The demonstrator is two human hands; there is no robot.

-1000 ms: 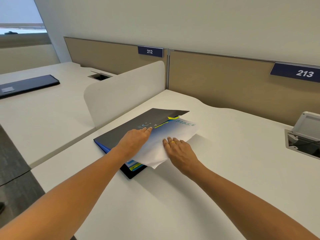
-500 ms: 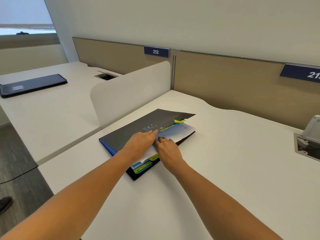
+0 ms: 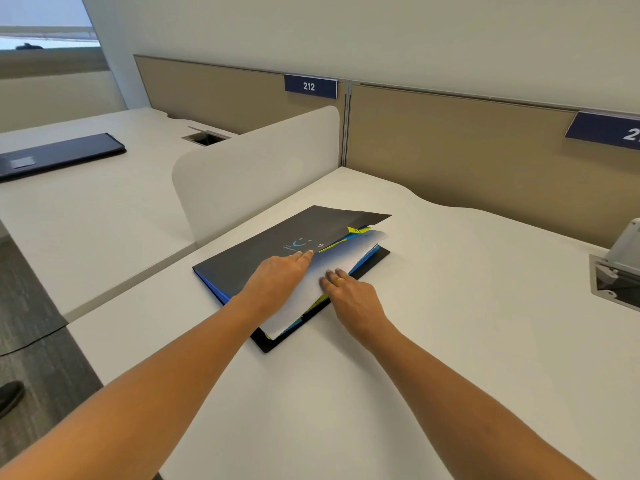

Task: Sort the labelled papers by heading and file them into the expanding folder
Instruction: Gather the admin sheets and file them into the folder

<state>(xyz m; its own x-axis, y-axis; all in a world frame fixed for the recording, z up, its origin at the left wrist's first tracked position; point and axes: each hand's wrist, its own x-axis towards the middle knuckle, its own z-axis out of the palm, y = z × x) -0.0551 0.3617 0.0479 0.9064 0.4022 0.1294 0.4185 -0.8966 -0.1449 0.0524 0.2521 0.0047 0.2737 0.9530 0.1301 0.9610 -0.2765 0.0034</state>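
Fingers (image 3: 302, 257) of left hand (image 3: 277, 282): extended, flat on cover (image 3: 256, 249) of folder (image 3: 212, 285), grasping nothing. Fingers of right hand (image 3: 353, 296): extended, pressing paper (image 3: 346, 252). Pushed in since a second ago: paper, formerly overhanging, now inside folder outline, between fingertips. Filing judged nearly complete.

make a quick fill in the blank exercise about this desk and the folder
The fully visible blue sign on the partition reads ____. The right hand, fingers flat on the paper, wears a gold ____. The paper sticks out of the expanding folder, which lies on a ____ desk.
Missing: 212; ring; white
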